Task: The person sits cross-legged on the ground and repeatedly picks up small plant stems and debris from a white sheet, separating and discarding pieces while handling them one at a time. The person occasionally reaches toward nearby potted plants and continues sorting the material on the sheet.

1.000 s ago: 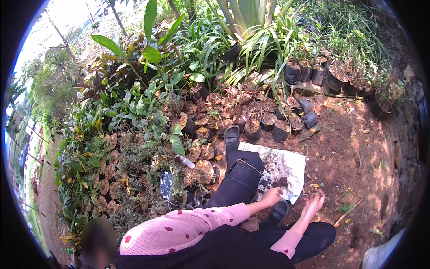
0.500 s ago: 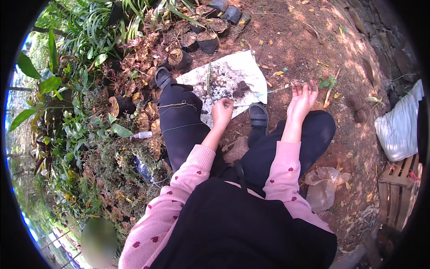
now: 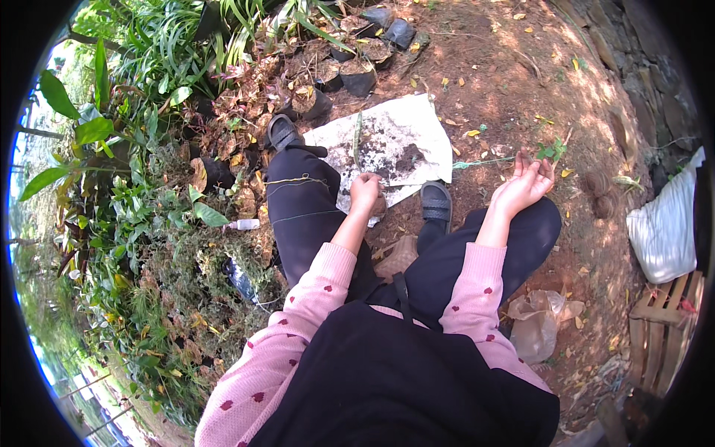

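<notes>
My left hand (image 3: 365, 192) is closed in a pinch over the near edge of a white sack (image 3: 432, 123) spread on the ground. What its fingers hold is too small to make out. Out to the right, my right hand (image 3: 523, 186) is palm up with fingers curled. A thin green string (image 3: 482, 162) stretches from the sack's right edge to these fingertips, which grip it. Dark crumbs of soil (image 3: 380, 153) and a long narrow greenish strip (image 3: 357, 140) lie on the sack. A yellowish string (image 3: 294, 179) and a thin bluish thread cross my left knee.
Dense plants (image 3: 134, 261) and black soil-filled bags (image 3: 358, 80) border the left and far side. A small bottle (image 3: 244, 224) lies among them. On the right are a crumpled plastic bag (image 3: 535, 335), a full white sack (image 3: 661, 231), a wooden crate (image 3: 659, 335) and a stone wall.
My right hand has moved right and a little nearer, with the green string now stretched taut behind it. My left hand stays over the sack, and the whole view has shifted slightly.
</notes>
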